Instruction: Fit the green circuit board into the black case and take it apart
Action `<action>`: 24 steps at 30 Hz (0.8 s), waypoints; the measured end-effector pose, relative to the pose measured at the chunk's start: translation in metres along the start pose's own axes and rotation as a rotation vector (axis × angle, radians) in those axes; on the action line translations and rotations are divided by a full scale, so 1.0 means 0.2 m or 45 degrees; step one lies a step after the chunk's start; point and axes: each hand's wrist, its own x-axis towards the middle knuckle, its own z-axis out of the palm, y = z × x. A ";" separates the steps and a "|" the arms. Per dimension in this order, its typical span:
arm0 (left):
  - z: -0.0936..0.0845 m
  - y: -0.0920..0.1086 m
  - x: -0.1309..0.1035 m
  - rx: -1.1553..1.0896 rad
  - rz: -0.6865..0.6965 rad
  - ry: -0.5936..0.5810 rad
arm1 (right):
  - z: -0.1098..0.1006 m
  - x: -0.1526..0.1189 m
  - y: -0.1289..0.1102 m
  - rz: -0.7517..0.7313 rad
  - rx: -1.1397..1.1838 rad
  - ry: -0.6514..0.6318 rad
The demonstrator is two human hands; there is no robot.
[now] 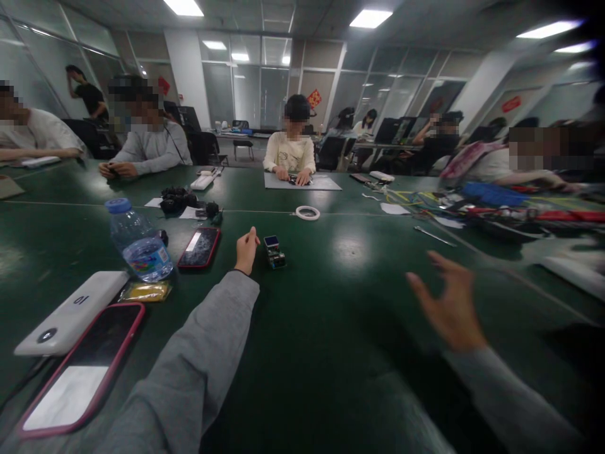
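My left hand (246, 251) rests on the green table (321, 328), its fingers curled together; whether anything is between them is hidden. Just right of it stands a small electronic module (275, 253) with a dark little screen and a circuit board, apart from the hand. My right hand (447, 302) is above the table at the right, slightly blurred, with thumb and fingers spread and nothing held. A red-edged phone (200, 247) lies left of my left hand.
At the left are a water bottle (142, 243), a yellow packet (145, 291), a white power bank (70, 315) and a pink-cased phone (85, 372). Farther off lie a white ring (307, 213), a metal tool (435, 236) and tangled cables (491, 195). Several people sit around.
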 end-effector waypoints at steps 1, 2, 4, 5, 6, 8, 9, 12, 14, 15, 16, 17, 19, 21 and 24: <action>0.00 0.00 0.00 -0.004 0.003 0.000 | 0.14 -0.02 -0.12 -0.099 0.122 -0.149; 0.00 0.00 0.00 -0.009 0.005 -0.004 | 0.28 -0.04 -0.24 -0.171 0.221 -0.259; 0.00 0.01 -0.01 -0.026 0.013 -0.012 | 0.57 -0.09 -0.49 -0.224 0.333 -0.394; 0.00 0.01 -0.01 -0.035 0.018 -0.013 | 0.70 -0.10 -0.60 -0.234 0.362 -0.408; 0.00 0.01 -0.01 -0.042 0.022 -0.011 | 0.80 -0.11 -0.69 -0.253 0.375 -0.413; 0.01 0.01 0.00 -0.043 0.029 -0.003 | 0.95 -0.11 -0.81 -0.275 0.382 -0.416; 0.01 0.00 0.00 -0.039 0.035 0.002 | 1.00 -0.11 -0.84 -0.277 0.393 -0.430; 0.02 0.00 0.00 -0.028 0.048 0.002 | 1.07 -0.09 -0.83 -0.246 0.442 -0.491; 0.02 0.01 0.01 -0.025 0.037 -0.003 | 1.08 -0.08 -0.79 -0.188 0.496 -0.504; 0.02 0.01 0.01 -0.023 0.027 -0.005 | 1.08 -0.07 -0.77 -0.149 0.533 -0.495; 0.02 0.01 0.01 -0.019 0.019 -0.006 | 1.08 -0.06 -0.75 -0.113 0.577 -0.487; 0.02 0.01 0.00 -0.015 0.013 -0.006 | 1.08 -0.05 -0.74 -0.091 0.626 -0.486; 0.02 0.01 0.00 -0.010 0.009 -0.011 | 1.08 -0.03 -0.71 -0.083 0.721 -0.499; 0.02 0.02 0.00 -0.007 0.002 -0.016 | 1.09 0.00 -0.68 -0.054 0.801 -0.518; 0.02 0.03 0.00 0.011 -0.027 -0.004 | 1.11 0.02 -0.63 0.135 0.861 -0.534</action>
